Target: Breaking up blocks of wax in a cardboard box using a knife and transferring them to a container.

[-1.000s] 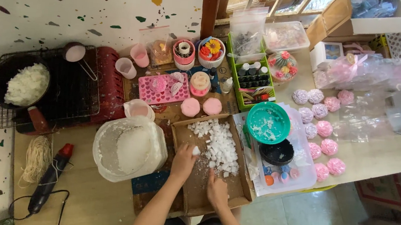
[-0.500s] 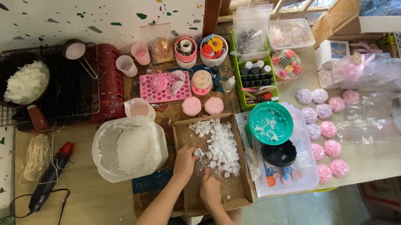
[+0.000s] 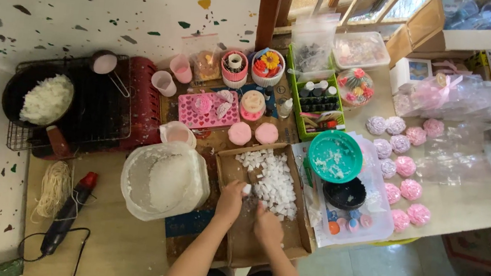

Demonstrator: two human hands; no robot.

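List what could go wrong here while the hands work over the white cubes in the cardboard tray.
1. The left hand and right hand sit close together over the white cubes; if a blade is in use, which I cannot tell, fingers are at risk.
2. The cardboard tray reaches the table edge, so cubes may spill off.
3. The open white tub beside the left forearm could be knocked.
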